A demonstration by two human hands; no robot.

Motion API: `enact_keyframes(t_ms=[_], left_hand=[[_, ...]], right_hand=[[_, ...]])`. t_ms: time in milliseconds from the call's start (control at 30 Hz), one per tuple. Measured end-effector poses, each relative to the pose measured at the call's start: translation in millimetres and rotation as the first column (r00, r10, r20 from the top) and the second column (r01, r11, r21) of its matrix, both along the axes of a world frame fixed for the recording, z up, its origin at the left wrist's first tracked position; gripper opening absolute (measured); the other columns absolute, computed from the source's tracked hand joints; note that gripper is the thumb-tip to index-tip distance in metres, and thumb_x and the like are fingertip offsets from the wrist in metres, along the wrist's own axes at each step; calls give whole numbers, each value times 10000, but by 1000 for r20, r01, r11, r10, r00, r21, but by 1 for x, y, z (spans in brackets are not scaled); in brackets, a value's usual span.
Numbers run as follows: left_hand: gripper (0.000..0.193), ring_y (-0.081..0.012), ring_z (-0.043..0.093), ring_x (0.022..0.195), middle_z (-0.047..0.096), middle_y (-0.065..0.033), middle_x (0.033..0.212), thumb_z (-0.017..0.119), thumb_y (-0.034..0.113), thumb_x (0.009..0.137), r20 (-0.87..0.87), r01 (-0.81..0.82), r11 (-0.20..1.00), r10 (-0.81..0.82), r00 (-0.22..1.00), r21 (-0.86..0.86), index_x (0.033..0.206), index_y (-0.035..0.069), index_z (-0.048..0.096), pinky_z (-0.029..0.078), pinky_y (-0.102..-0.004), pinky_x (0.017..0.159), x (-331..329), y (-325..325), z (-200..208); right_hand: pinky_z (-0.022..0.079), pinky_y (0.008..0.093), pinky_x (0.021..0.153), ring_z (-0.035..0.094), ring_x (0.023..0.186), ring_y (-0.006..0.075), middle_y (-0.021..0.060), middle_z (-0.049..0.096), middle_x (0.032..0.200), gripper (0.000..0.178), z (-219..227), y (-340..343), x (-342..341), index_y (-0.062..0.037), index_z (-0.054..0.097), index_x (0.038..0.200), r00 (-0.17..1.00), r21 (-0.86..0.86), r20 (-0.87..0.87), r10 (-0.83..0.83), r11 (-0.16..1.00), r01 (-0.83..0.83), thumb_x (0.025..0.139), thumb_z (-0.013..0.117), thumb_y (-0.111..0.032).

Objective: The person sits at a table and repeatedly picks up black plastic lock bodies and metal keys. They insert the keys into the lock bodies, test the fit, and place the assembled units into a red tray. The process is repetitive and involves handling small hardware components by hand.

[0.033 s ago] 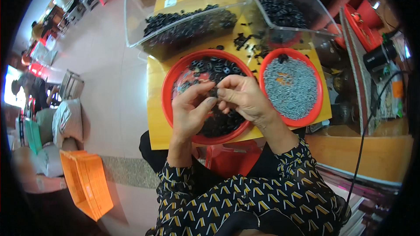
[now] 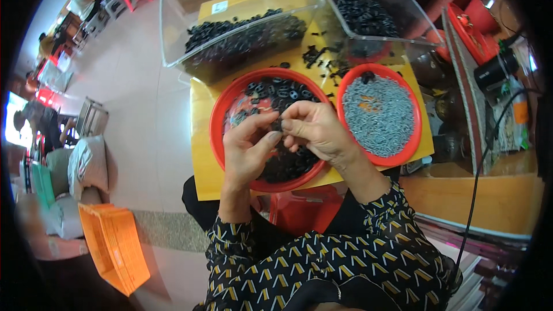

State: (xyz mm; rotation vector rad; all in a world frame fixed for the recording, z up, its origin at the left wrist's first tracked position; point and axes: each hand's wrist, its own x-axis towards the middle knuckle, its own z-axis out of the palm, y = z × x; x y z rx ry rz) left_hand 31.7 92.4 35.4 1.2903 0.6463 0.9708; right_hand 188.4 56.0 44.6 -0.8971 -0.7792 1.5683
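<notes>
My left hand (image 2: 249, 145) and my right hand (image 2: 318, 131) meet over a red round tray (image 2: 217, 116). Thumbs and fingertips of both pinch a small black plastic part (image 2: 279, 124), mostly covered by the fingers. Loose black parts (image 2: 288, 167) of the same look, some with two oval holes, lie in the tray beneath. To the right of my right hand stands a smaller red tray (image 2: 417, 132) filled with small silvery screws or pins (image 2: 380, 124), with one black piece at its far rim.
Two clear plastic bins (image 2: 173, 34) (image 2: 423, 29) with heaps of black parts stand at the back of the yellow table (image 2: 203, 161). Small black bits (image 2: 314, 56) are scattered between them. An orange crate (image 2: 118, 247) sits on the floor at left. A black cable (image 2: 473, 207) hangs at right.
The whole view has shifted slightly. Both hands keep nearly the same pinch over the tray.
</notes>
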Motion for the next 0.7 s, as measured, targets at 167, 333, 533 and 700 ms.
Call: enact_keyframes(t_ms=[167,333,533,700], left_hand=[[269,-72,525,678,563,-23,792,588,-105,710,9,-43,992,42,999,117,969,-31,590,442,-182,588,6,-2,-1],[280,-75,525,684,563,-29,804,596,-83,711,24,13,995,-15,1000,103,986,-27,591,444,-187,586,-2,-4,-2],[289,-63,517,663,560,-7,756,624,-30,718,87,81,996,-84,993,31,1004,-7,594,427,-180,587,-1,-2,-5],[274,-64,527,681,564,-12,763,620,-30,734,153,94,995,-99,983,36,1006,-9,585,436,-184,603,-5,-3,-5]], right_hand=[[481,206,480,573,564,99,57,581,704,163,6,-4,-1,-1,545,884,1000,-14,-12,-21,1000,21,789,620,-110],[479,196,486,585,581,102,49,580,719,165,12,-12,-4,13,550,880,999,-24,16,28,999,-28,821,584,-137],[473,198,511,572,604,90,26,569,732,151,8,-20,0,-9,551,907,998,-20,-45,-36,999,35,833,565,-140],[456,189,506,563,600,82,20,565,726,141,3,-21,-7,-12,556,894,997,1,-66,-40,999,40,824,576,-132]])
